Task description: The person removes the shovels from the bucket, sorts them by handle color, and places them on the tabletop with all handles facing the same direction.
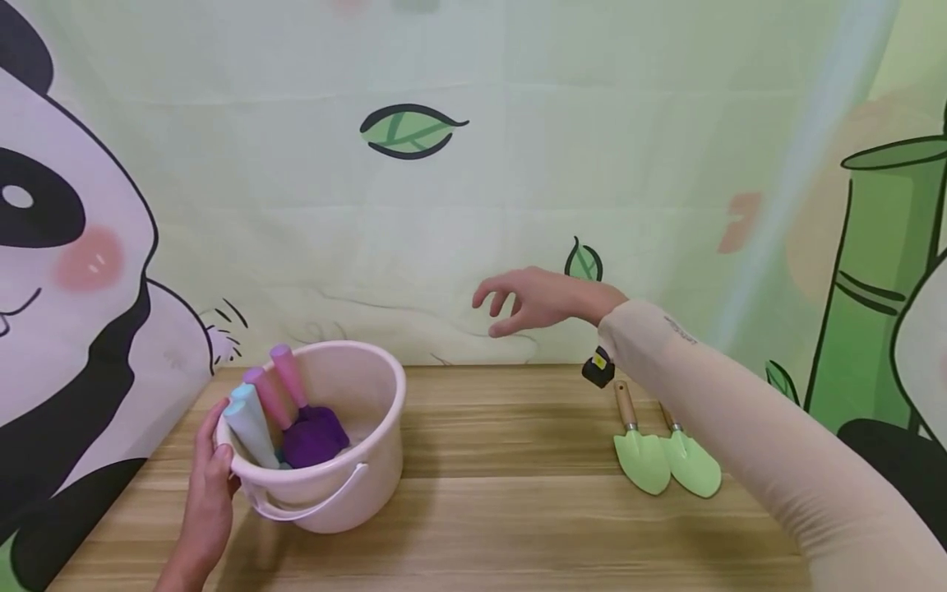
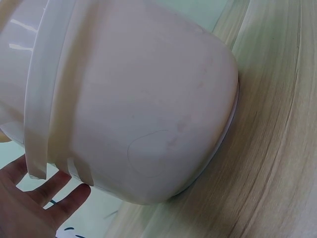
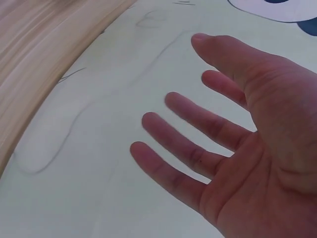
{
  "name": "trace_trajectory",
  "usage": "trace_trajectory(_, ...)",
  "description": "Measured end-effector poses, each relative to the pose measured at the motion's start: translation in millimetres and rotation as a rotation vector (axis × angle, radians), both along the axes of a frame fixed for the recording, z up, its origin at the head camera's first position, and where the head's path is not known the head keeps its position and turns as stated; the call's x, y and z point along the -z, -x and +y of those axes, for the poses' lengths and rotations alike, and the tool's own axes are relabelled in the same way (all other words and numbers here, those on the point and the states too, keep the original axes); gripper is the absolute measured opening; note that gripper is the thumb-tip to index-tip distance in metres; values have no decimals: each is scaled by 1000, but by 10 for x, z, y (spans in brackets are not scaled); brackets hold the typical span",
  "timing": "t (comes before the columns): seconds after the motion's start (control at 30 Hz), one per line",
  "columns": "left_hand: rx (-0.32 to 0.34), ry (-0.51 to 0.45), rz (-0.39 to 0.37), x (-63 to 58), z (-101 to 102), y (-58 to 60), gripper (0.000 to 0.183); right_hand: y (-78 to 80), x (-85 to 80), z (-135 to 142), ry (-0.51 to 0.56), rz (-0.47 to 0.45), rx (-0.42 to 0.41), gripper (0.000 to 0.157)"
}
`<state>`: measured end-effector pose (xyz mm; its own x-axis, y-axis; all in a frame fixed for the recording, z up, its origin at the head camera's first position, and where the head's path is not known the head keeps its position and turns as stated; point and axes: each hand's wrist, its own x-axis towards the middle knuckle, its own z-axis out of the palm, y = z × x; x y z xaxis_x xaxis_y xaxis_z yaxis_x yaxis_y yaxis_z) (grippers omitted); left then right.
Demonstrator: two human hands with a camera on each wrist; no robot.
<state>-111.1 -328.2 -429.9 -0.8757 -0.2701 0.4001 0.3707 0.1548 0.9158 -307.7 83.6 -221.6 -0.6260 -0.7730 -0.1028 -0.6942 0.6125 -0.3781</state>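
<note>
A pale pink bucket [image 1: 370,485] stands on the wooden table at the left. My left hand [image 1: 210,493] grips its rim on the left side, thumb over the near edge. Inside lean purple toy shovels [image 1: 316,440] with pink handles, beside two light blue handles [image 1: 251,427] whose lower ends are mostly hidden. Up in the air right of the bucket, my right hand [image 1: 534,298] is held with fingers spread and loosely bent. Nothing lies in its palm, as the right wrist view shows. Two light green trowels [image 1: 642,464] with wooden handles lie on the table below the right forearm.
The bucket's white handle [image 1: 325,501] hangs down its front. Behind the wooden table [image 1: 503,526] rises a pale green backdrop [image 1: 296,164] printed with pandas, leaves and bamboo. A small black device [image 1: 598,367] sits at the right wrist, partly behind the sleeve.
</note>
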Motion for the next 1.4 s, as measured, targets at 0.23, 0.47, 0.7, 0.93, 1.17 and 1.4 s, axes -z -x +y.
trace_trajectory(0.23, -6, 8, -12, 1, -1, -3, 57, -48, -137, -179, -46, -27, -33, 53)
trace_trajectory(0.47, -8, 14, -18, -3, 5, -9, 57, -119, -246, -351, -59, -39, -71, 56)
trace_trajectory(0.7, -16, 27, -28, 5, 13, -13, 57, -163, -347, -557, -118, -37, -101, 58)
trace_trajectory(0.93, -7, -4, -7, 8, 25, -12, 56, -231, -388, -797, -115, -66, -157, 59)
trace_trajectory(1.17, -8, -17, 4, 18, 52, 2, 56, -286, -304, -1062, -69, -97, -194, 63)
trace_trajectory(1.4, 8, -16, 4, 22, 89, 46, 56, -329, -216, -1254, -37, -122, -236, 66)
